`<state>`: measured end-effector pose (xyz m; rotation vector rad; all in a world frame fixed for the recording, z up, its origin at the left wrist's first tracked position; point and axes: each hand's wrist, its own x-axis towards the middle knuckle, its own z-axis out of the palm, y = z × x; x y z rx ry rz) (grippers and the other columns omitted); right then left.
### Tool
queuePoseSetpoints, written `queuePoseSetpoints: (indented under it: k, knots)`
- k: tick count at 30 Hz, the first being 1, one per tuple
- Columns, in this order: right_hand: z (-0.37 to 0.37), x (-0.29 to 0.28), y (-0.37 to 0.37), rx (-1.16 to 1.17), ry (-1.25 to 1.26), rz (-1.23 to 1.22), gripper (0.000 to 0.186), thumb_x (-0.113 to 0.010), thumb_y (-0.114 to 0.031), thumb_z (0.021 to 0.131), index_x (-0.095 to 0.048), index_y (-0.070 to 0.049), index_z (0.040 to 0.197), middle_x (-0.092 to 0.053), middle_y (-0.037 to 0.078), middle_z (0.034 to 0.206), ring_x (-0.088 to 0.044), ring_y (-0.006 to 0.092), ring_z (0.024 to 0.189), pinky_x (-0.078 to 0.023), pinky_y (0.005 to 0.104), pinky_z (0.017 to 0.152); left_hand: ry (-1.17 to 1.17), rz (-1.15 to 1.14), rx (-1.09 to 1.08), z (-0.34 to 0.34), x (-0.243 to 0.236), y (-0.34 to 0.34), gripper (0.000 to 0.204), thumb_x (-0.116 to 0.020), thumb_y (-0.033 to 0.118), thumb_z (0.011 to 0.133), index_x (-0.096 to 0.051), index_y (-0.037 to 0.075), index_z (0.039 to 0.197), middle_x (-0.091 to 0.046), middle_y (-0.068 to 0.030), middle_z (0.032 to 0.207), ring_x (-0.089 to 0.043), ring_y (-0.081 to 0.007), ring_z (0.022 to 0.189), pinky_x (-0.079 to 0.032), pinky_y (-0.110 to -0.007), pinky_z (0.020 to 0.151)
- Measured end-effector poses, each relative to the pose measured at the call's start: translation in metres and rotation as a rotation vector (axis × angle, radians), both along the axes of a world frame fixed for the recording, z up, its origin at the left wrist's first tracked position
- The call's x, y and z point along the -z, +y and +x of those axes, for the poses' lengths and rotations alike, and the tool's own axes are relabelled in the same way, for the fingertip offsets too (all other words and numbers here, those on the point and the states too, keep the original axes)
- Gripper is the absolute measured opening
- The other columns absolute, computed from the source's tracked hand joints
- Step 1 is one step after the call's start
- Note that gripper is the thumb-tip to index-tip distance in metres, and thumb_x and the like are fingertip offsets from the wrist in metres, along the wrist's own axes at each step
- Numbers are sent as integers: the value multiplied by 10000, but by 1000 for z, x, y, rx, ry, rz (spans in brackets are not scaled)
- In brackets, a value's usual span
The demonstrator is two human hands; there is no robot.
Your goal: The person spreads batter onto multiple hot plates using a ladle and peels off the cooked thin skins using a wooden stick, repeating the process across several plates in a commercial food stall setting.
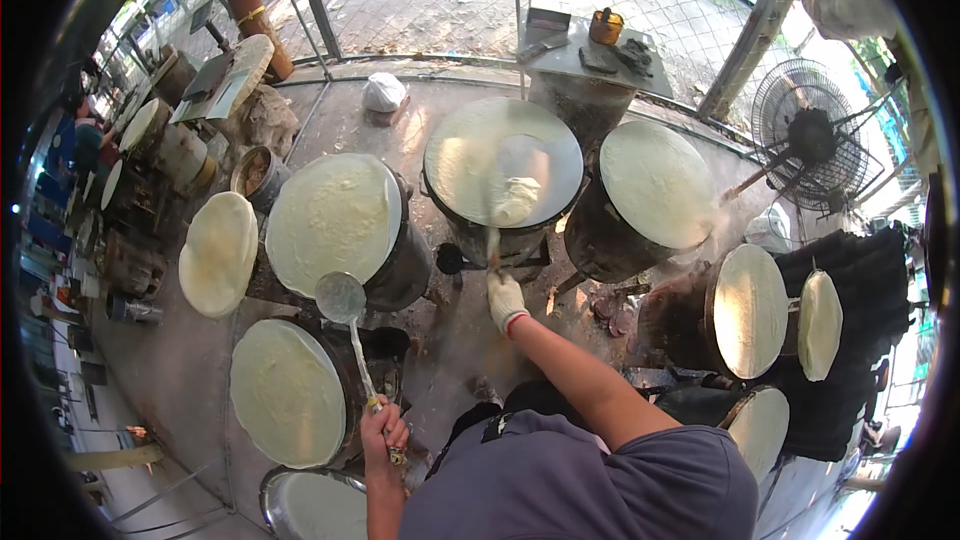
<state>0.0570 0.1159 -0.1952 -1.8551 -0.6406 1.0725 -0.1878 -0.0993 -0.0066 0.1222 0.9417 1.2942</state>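
Much of the scene is bent and darkened toward the rim by the fisheye lens, and the stalls at the far left are too small to be made out. The person's body is cut off at the lower edge, where only a grey-blue shirt (590, 480) is seen. The handle of the long spreading tool (515, 202) is partly hidden behind the right hand (505, 302), which is covered by a white glove with a red cuff; its fingers are closed around the handle, and the pale tool head is laid on the round grey metal griddle (460, 155) straight ahead, over a patch of wet batter. The left hand (383, 430), bare, is wrapped tightly around the end of a long-handled metal ladle (341, 297), whose round bowl is held above the gap between two batter-covered griddles (330, 222), (287, 392). Further pale discs are ranged around the person, some cut off by the shirt at the lower right. Steam blurs the dark drums (690, 310) on the right. Behind the fence, a small grey bench (570, 60) carries an orange pot (605, 27) and dark tools. A white bundled sack (383, 92) lies on the concrete floor (330, 120), and a black standing fan (810, 135) is placed at the right.
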Motion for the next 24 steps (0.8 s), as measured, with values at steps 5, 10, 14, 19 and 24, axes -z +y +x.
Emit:
queuePoseSetpoints:
  k: [5,10,14,19,24]
  knots:
    - [81,-4,0,-135,119,1,362,-528,-290,891,-606,-8,1104,-603,95,724,-536,182,627,-439,346,614,-30,18,19,28,5,3,106,-462,100,937,-507,82,1030,-397,0,629,-324,-51,379,-337,-209,356]
    - [127,-27,-14,-647,148,-204,379,-535,-297,872,-605,-12,1111,-631,117,819,-590,203,743,-461,348,687,-116,88,1,77,17,18,114,-479,117,933,-503,77,1037,-416,-15,677,-353,-73,421,-368,-232,394]
    - [207,-21,13,-440,116,-122,387,-532,-301,870,-616,7,1088,-656,153,855,-619,239,778,-473,358,731,-153,82,-15,134,9,40,114,-479,107,927,-500,74,1034,-428,-27,718,-372,-89,464,-375,-243,424]
    - [253,-68,42,-677,-30,-138,436,-500,-332,881,-585,-10,1162,-659,182,890,-634,298,805,-477,380,741,-163,72,-49,191,2,68,123,-503,76,905,-492,50,1025,-447,-48,774,-395,-106,531,-365,-245,461]
    - [301,-35,88,-592,-378,12,399,-470,-341,894,-599,-13,1080,-634,261,937,-604,418,911,-467,460,785,-157,48,-1,239,-8,90,126,-521,57,885,-491,35,1006,-459,-59,800,-398,-112,549,-353,-230,456]
